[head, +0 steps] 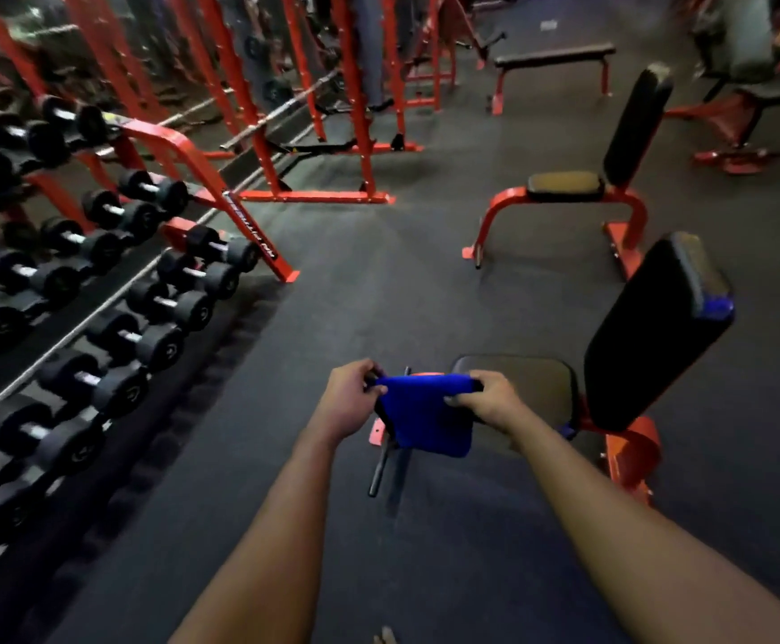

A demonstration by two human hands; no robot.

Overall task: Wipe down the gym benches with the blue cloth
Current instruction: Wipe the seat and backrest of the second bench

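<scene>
pinching the top corners, the left hand (348,397) and right hand (488,399) hold the cloth (425,418) just before the bench (530,388) seat; soft, light, best gripped bunched.

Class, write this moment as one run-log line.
left hand: grips blue cloth | right hand: grips blue cloth | cloth: stretched between hands, before black padded bench seat
</scene>
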